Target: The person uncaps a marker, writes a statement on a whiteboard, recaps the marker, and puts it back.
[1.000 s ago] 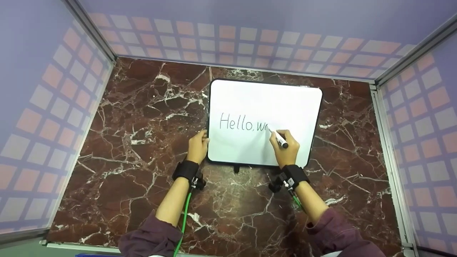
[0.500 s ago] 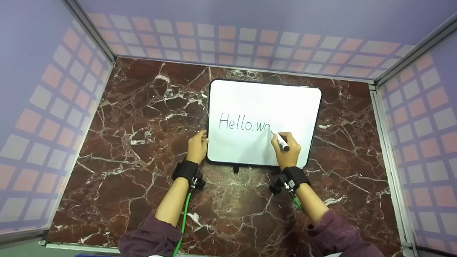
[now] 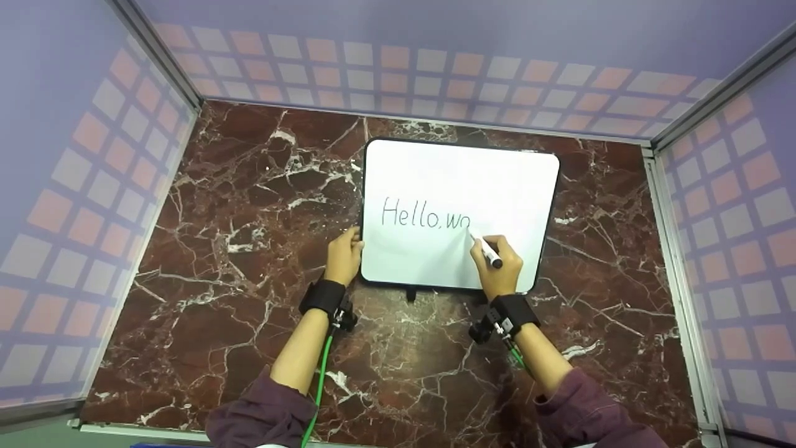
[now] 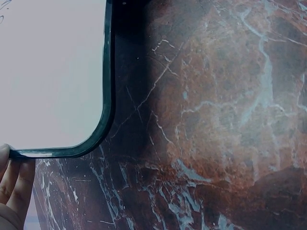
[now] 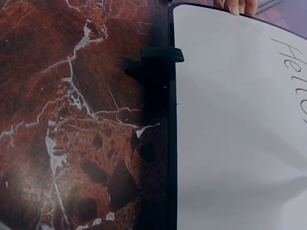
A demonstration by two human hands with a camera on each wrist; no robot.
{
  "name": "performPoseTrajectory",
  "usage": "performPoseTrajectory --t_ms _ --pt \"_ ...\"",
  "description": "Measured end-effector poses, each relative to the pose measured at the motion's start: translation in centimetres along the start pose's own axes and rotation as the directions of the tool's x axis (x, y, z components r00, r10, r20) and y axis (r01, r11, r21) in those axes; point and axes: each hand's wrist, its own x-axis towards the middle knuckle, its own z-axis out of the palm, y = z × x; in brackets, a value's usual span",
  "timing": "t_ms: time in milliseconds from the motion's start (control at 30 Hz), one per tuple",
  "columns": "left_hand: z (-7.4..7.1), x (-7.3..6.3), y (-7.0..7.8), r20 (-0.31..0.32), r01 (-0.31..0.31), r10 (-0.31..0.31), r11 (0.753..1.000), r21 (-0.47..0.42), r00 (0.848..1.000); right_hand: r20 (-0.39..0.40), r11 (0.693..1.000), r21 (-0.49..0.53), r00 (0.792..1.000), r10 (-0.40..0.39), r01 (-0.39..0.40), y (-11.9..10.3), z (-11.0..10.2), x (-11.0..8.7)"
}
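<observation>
A white whiteboard (image 3: 460,174) with a black frame stands tilted on the table, bearing the handwritten letters "Hello,wo" (image 3: 426,214). My right hand (image 3: 502,270) pinches a white marker (image 3: 488,249) with a black end, its tip at the board just below the last letter. At the board's left edge, my left hand (image 3: 342,258) holds the frame. The left wrist view shows the thumb (image 4: 4,155) over the frame and the fingers (image 4: 19,187) behind it. In the right wrist view the left hand's fingertips (image 5: 235,7) show at the far edge; the right hand and marker are out of that view.
A black foot (image 3: 411,294) juts from the board's lower edge. The tabletop (image 3: 249,311) is dark red, veined marble. Purple panels with pink and white squares (image 3: 398,81) enclose the back and sides. A green cable (image 3: 322,386) runs along the left forearm.
The last letter, "o", has been drawn further. My right hand has shifted slightly right, then down and back left with the marker. My left hand stays at the board's edge.
</observation>
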Motion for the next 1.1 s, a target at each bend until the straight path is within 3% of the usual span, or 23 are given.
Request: performPoseTrajectory --t_ms 1100 --pt "0.15 0.06 -0.18 -0.017 -0.03 0.03 1.0 -0.005 0.999 -0.004 0.998 0.04 0.999 -0.039 0.04 -0.35 0.23 0.13"
